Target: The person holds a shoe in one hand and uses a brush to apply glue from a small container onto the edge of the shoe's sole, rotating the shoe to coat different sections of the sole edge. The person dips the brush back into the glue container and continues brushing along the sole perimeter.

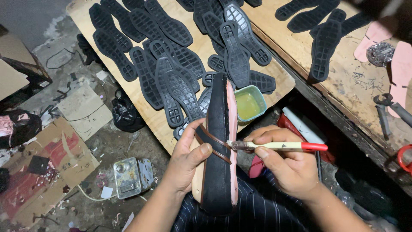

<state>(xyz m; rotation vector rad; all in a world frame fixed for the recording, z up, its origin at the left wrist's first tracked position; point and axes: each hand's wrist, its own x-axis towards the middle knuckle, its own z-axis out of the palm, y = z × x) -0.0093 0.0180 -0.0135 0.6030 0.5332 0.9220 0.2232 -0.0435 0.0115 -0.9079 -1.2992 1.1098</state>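
Over a cluttered floor [103, 141], two hands [186, 161] hold one shoe [219, 141], one brush [279, 146].

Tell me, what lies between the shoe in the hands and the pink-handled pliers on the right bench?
In the head view, the green glue cup and black soles lie between the shoe and pliers.

This is a small workshop where shoes are made. Lots of black rubber soles [171, 64] lie on a wooden board [141, 103], next to a little tub of yellow glue [250, 104]. A wooden workbench [343, 81] has small nails [365, 79] and pliers [388, 109] on it, and the dirty floor [107, 146] is covered with cardboard scraps [47, 167].
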